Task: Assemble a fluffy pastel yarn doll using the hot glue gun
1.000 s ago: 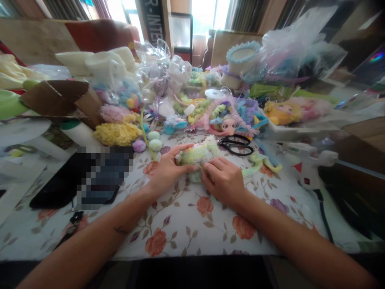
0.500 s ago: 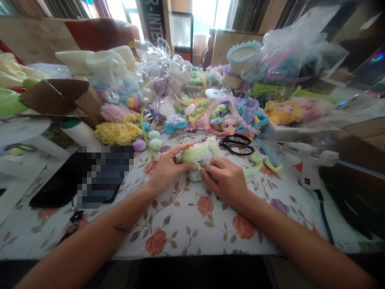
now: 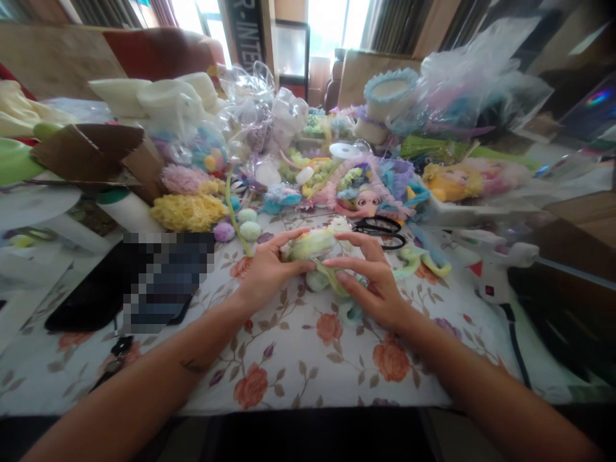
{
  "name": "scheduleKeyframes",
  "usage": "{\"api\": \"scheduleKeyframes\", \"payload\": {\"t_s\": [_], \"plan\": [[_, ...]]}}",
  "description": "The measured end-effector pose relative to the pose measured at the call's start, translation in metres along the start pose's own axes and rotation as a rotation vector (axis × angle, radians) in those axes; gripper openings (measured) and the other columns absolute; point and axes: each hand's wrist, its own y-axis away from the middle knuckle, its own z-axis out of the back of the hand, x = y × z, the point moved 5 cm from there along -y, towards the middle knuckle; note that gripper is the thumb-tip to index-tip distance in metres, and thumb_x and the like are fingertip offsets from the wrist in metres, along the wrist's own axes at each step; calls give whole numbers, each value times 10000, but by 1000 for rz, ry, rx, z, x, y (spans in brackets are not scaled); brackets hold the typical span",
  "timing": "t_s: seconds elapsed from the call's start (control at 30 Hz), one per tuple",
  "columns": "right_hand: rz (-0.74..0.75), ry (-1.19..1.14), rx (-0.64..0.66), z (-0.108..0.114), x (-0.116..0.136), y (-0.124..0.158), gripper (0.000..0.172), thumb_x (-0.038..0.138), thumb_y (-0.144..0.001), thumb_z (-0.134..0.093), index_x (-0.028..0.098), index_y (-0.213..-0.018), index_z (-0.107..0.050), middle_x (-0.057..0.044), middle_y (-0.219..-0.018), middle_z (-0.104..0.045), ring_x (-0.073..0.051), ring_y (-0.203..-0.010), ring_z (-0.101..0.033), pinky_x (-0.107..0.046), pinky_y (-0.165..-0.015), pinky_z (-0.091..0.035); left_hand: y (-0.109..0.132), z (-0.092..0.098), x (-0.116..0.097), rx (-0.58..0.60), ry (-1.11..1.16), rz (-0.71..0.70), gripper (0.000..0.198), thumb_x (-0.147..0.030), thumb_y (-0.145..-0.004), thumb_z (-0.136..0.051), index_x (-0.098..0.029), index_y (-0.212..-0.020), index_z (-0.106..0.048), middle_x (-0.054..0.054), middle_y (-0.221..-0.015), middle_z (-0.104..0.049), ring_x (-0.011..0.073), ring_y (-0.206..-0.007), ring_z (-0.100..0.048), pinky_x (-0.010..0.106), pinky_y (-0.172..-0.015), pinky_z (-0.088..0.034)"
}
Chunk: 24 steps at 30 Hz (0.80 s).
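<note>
My left hand point(image 3: 267, 269) pinches a pale yellow-green fluffy craft piece point(image 3: 314, 245) between thumb and fingers, just above the tablecloth. My right hand point(image 3: 378, 292) is beside it with fingers spread, the fingertips close to or touching its right side. From the piece a soft yellow-green strip point(image 3: 334, 281) hangs past my right thumb, its lower end bluish. A pale green pompom point(image 3: 316, 280) shows under the piece. Black-handled scissors point(image 3: 380, 226) lie right behind my right hand, partly covered by its fingers.
Pompoms point(image 3: 249, 230), yellow plush yarn point(image 3: 188, 212) and a doll face point(image 3: 368, 200) lie at the back. A phone point(image 3: 89, 285) is at left, a glue gun point(image 3: 495, 256) at right. A cardboard box point(image 3: 89, 157) and plastic bags point(image 3: 481, 77) stand farther off.
My right hand has opened from a closed grip at the piece, its fingers now spread and raised. The yellow-green strip shows more clearly below. My left hand keeps its hold.
</note>
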Motion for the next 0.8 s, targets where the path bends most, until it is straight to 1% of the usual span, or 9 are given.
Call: {"api": "scheduleKeyframes", "payload": {"t_s": [0.07,0.1,0.17,0.3,0.4,0.5,0.6,0.7,0.8], "plan": [[-128,-148,86,-4,-6,2,238,312,-967,-573,309,-1121,-755,-33,-1575,-430,-287,-1481,-352,-501,-1214,-280,0,-2,0,18,52,35,666,-286,-631,-900,-213,-1258,-689,57,-1226,-728,274,-1117,-668,308,-853,-585],[-177,-209,111,-6,-8,3,240,336,-969,-576,327,-1130,-754,6,-1626,-356,-289,-1524,-273,-501,-1241,-230,1,-3,0,29,73,53,666,-273,-625,-900,-212,-1254,-690,55,-1200,-736,268,-1094,-675,299,-827,-589],[-234,-286,130,-9,-12,4,243,361,-967,-581,348,-1136,-756,57,-1665,-273,-292,-1554,-191,-498,-1263,-175,2,-6,-1,50,101,80,663,-254,-614,-902,-210,-1242,-695,46,-1142,-748,252,-1046,-684,276,-779,-590],[-302,-347,144,-12,-17,4,234,368,-957,-597,363,-1121,-765,92,-1675,-238,-295,-1558,-175,-497,-1274,-148,4,-8,-6,74,67,73,645,-243,-598,-909,-218,-1213,-712,22,-1032,-746,213,-954,-683,243,-713,-575],[-337,-362,160,-12,-19,2,236,375,-953,-602,362,-1124,-764,88,-1672,-244,-293,-1561,-169,-511,-1276,-145,6,-9,-7,88,-9,77,630,-239,-612,-900,-244,-1214,-715,-10,-872,-723,186,-875,-674,234,-670,-562],[-323,-329,178,-12,-18,0,256,393,-956,-596,362,-1157,-752,71,-1663,-276,-286,-1562,-171,-515,-1271,-169,8,-9,-7,82,-48,92,618,-239,-629,-889,-246,-1221,-713,-31,-724,-673,185,-819,-669,243,-639,-559],[-297,-286,195,-13,-17,-2,293,415,-954,-598,365,-1213,-724,53,-1663,-282,-285,-1559,-185,-517,-1264,-192,8,-9,-10,74,-52,77,605,-242,-631,-884,-241,-1213,-719,-40,-644,-642,190,-768,-669,254,-615,-560],[-283,-289,204,-15,-17,-2,330,423,-947,-610,361,-1259,-700,40,-1672,-258,-289,-1559,-183,-519,-1260,-195,7,-8,-11,64,-59,75,610,-236,-633,-879,-237,-1221,-716,-33,-661,-663,187,-752,-670,252,-602,-561],[-299,-315,154,-13,-19,-2,404,424,-946,-613,373,-1347,-636,32,-1674,-255,-281,-1560,-182,-519,-1258,-197,6,-6,-9,45,-41,97,629,-257,-631,-883,-223,-1234,-708,-2,-793,-728,180,-758,-674,246,-599,-565]]}}
